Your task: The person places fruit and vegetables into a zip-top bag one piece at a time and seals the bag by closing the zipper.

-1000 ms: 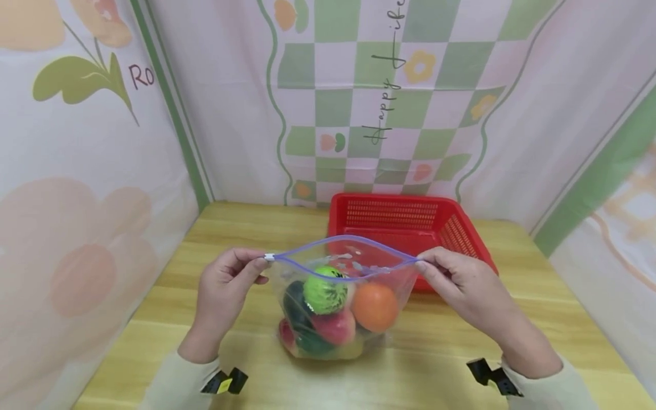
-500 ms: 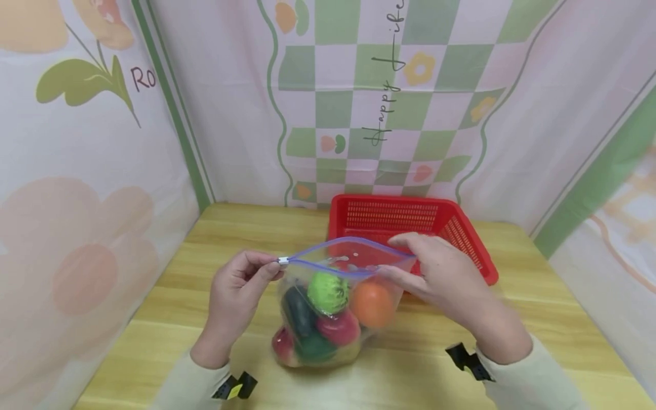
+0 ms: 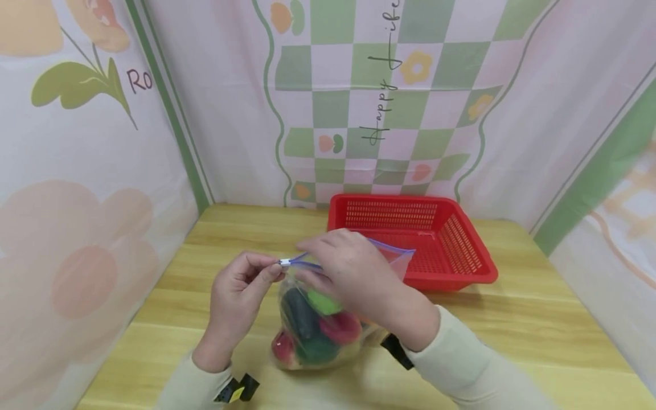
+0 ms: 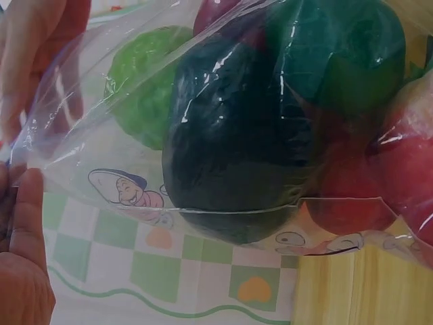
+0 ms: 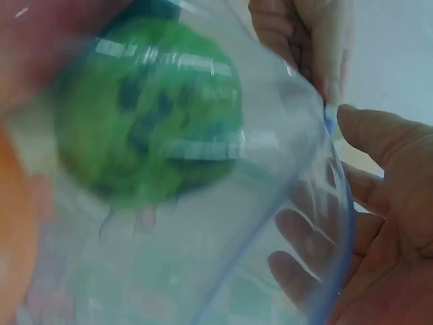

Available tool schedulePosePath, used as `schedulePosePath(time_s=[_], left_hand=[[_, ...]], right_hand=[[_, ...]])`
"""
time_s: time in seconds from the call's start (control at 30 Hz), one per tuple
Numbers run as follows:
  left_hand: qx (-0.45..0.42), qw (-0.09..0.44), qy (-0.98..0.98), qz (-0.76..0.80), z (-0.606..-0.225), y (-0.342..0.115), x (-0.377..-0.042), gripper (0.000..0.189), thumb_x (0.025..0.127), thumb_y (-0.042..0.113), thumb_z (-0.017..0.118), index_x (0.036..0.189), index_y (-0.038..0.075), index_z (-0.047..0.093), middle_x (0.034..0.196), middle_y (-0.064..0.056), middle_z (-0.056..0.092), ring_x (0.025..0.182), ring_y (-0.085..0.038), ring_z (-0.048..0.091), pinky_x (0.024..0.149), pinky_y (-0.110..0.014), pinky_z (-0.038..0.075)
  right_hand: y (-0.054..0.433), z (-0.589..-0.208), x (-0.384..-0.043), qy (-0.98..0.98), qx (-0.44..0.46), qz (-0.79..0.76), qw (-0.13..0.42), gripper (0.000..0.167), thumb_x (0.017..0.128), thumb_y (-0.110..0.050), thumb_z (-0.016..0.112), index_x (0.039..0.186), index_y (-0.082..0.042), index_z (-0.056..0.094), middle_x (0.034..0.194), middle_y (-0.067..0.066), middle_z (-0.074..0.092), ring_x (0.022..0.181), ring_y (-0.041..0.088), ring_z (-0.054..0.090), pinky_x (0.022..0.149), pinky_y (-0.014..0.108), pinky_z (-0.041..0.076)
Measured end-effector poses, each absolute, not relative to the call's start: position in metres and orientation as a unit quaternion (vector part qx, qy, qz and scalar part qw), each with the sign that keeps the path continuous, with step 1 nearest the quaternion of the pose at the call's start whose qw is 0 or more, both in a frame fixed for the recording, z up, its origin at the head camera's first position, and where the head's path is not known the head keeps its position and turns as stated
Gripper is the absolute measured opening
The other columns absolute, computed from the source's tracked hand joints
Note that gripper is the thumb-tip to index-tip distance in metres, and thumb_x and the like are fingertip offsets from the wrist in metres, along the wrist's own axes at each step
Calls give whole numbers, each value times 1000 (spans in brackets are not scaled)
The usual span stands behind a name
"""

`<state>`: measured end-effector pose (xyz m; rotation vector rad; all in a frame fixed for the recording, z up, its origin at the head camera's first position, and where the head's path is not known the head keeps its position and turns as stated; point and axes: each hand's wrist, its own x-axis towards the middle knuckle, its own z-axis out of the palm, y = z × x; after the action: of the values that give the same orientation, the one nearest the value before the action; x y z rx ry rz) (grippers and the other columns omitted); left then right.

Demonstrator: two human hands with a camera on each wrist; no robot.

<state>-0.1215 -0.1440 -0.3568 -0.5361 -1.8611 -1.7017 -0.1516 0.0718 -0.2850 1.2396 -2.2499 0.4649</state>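
A clear zip bag (image 3: 402, 262) with a purple-blue zip strip stands on the table, its mouth parted towards the right. Inside lie a bumpy green fruit (image 4: 147, 88), a long dark green piece (image 4: 237, 135), a dark green one (image 3: 318, 348), red-pink fruits (image 3: 340, 327) and an orange round fruit (image 5: 13, 230). My left hand (image 3: 233, 307) pinches the bag's left corner at the white slider (image 3: 285, 262). My right hand (image 3: 359, 273) reaches across the mouth close to the slider, thumb on the near side, loose fingers behind the far side.
A red plastic basket (image 3: 476, 245) with slotted walls stands behind the bag to the right. Both stand on a wood-grain table (image 3: 246, 222). Patterned cloth (image 3: 230, 114) hangs around the table's back and sides.
My right hand has let go of the bag's right corner and moved left along the mouth to near the slider. The left hand, still pinching, has shifted slightly right with the bag's corner.
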Motion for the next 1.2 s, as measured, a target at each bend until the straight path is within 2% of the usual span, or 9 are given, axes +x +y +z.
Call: schedulePosePath(time_s=[0.27,0.47,0.77,0.93,1.2], left_hand=[[-222,297,-689,-623,-358,-143,-120,13,90,-15,68,98,-5,71,90,-4,76,80,-7,73,70,-23,62],[-238,302,-686,-618,-358,-142,-120,15,91,-15,66,100,-4,71,90,-10,76,82,-8,74,73,-23,62],[-240,317,-707,-585,-359,-141,-118,16,91,-14,67,100,-1,70,88,-14,75,80,-7,72,68,-20,60],[-227,313,-718,-578,-359,-140,-117,14,91,-13,68,98,-1,68,89,-10,76,80,-6,72,67,-21,60],[-231,339,-712,-569,-359,-137,-116,16,92,-14,66,101,-1,68,87,-13,74,77,-8,71,65,-20,59]], right_hand=[[52,-291,-156,-804,484,189,291,18,90,-24,82,106,-17,80,97,-6,79,87,12,74,76,32,59],[49,-292,-156,-801,477,202,301,10,90,-23,83,99,-20,81,87,-9,78,76,8,71,67,29,56],[50,-291,-155,-786,492,204,313,3,91,-20,81,92,-20,78,79,-10,73,68,7,65,63,26,54],[52,-291,-155,-788,496,185,316,3,92,-21,79,94,-19,77,80,-10,74,70,8,67,65,26,55],[63,-292,-156,-802,482,176,304,5,94,-25,77,94,-20,76,81,-11,72,71,9,66,64,27,53]])
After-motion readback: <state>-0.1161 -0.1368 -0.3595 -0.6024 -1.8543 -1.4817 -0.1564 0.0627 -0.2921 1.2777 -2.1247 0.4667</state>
